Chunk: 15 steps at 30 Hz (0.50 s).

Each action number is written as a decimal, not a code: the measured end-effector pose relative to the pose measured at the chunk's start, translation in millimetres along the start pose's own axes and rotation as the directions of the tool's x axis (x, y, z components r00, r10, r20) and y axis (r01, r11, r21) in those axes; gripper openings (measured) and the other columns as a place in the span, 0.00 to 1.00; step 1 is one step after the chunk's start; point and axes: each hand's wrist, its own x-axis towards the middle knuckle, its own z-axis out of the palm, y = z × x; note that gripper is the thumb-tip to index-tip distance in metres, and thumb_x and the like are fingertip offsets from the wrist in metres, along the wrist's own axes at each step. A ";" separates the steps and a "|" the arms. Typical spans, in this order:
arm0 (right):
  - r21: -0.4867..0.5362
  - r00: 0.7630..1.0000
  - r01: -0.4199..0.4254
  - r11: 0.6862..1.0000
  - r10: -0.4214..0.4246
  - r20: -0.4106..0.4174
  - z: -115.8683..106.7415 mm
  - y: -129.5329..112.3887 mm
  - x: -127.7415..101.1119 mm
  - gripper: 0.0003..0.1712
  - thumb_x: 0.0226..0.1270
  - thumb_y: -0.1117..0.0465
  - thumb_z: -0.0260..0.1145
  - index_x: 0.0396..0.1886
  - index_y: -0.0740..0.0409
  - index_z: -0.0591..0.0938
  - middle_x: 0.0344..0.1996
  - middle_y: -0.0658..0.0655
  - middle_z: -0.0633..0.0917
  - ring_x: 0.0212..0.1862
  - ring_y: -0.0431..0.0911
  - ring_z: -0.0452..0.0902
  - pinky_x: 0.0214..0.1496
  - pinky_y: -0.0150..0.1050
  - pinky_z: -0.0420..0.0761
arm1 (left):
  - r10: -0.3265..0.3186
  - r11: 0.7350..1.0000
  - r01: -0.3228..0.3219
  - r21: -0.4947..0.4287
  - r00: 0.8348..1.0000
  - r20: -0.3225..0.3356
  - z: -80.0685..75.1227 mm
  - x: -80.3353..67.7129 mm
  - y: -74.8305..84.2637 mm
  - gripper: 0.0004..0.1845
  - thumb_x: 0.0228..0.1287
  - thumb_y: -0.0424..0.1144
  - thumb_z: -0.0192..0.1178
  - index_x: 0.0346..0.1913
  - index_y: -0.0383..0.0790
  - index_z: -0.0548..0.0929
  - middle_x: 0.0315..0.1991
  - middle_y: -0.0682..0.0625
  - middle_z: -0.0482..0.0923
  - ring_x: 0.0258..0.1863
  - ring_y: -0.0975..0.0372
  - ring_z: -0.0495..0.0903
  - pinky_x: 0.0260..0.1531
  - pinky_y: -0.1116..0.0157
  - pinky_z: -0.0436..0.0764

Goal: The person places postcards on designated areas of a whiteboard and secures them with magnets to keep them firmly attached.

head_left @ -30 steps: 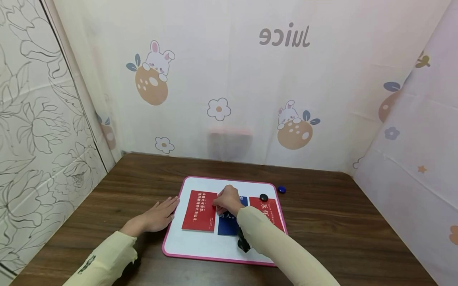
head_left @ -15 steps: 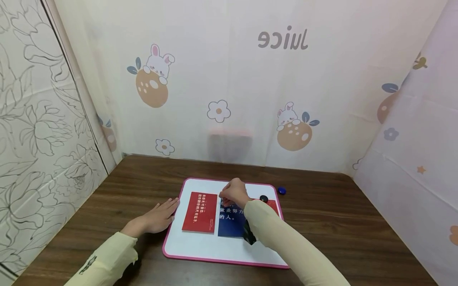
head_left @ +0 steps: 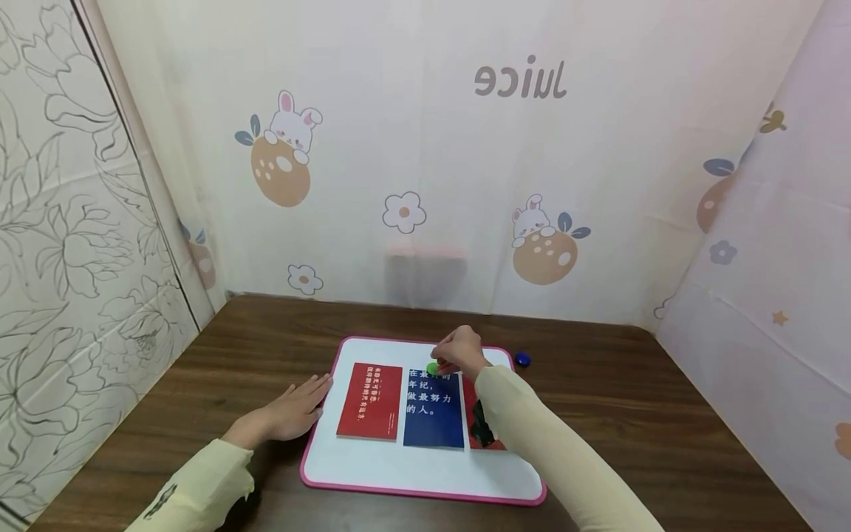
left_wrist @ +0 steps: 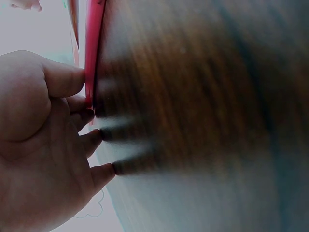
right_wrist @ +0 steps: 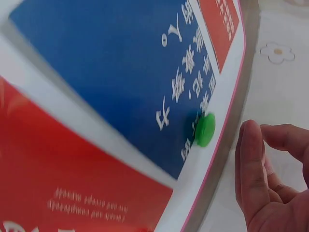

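In the head view a pink-rimmed whiteboard [head_left: 372,467] lies on the table, bearing a left red card [head_left: 368,406], a blue card [head_left: 433,421] with white writing and a right red card [right_wrist: 72,179]. A round green magnet [right_wrist: 205,130] sits at the blue card's top edge. My right hand [head_left: 462,351] hovers just right of it; in the right wrist view a gap separates the fingers from the magnet, and nothing is held. My left hand [head_left: 289,411] rests at the board's left edge, fingers extended, fingertips touching the pink rim [left_wrist: 91,53]. My right forearm hides part of the right red card.
A blue round magnet [head_left: 522,359] lies on the brown wooden table [head_left: 598,414], just beyond the board's top right corner. Behind the table hangs a printed curtain [head_left: 346,148]; a flowered panel [head_left: 80,222] stands at the left.
My right hand has moved right and away across the blue card, uncovering its writing and the green magnet. The black magnet on the right red card is now hidden. My left hand stays put.
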 end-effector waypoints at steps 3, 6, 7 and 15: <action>0.007 1.000 -0.010 1.000 0.010 -0.016 -6.5 2.2 1.7 0.04 0.57 0.69 0.70 0.28 0.69 0.84 0.27 0.67 0.85 0.23 0.51 0.83 0.28 0.40 0.83 | 0.007 1.000 -0.007 -0.007 1.000 0.004 1.0 -0.8 -1.1 0.33 0.69 0.39 0.53 0.73 0.31 0.55 0.72 0.35 0.52 0.72 0.41 0.46 0.65 0.38 0.44; 0.005 1.000 -0.014 1.000 0.014 -0.027 -13.3 3.4 2.4 0.05 0.58 0.69 0.70 0.29 0.69 0.84 0.28 0.67 0.85 0.23 0.50 0.83 0.29 0.39 0.83 | 0.019 1.000 -0.019 -0.007 1.000 0.009 1.5 -0.5 -2.0 0.33 0.70 0.39 0.52 0.72 0.30 0.55 0.72 0.34 0.51 0.71 0.40 0.45 0.65 0.38 0.43; 0.005 0.999 -0.019 1.000 0.020 -0.031 -15.7 3.6 2.7 0.05 0.58 0.69 0.70 0.30 0.69 0.84 0.28 0.67 0.85 0.23 0.50 0.83 0.29 0.39 0.83 | 0.025 1.000 -0.025 -0.008 1.000 0.009 1.8 -0.1 -2.6 0.33 0.70 0.39 0.52 0.72 0.29 0.55 0.72 0.33 0.51 0.71 0.40 0.45 0.64 0.38 0.43; -0.016 0.998 -0.050 0.999 0.049 -0.048 -38.7 8.5 6.4 0.08 0.61 0.66 0.69 0.34 0.69 0.84 0.32 0.66 0.85 0.27 0.50 0.84 0.34 0.40 0.83 | 0.022 1.000 -0.022 -0.006 1.000 -0.005 0.7 0.8 -2.0 0.32 0.70 0.38 0.52 0.72 0.31 0.56 0.72 0.35 0.52 0.72 0.42 0.46 0.65 0.39 0.44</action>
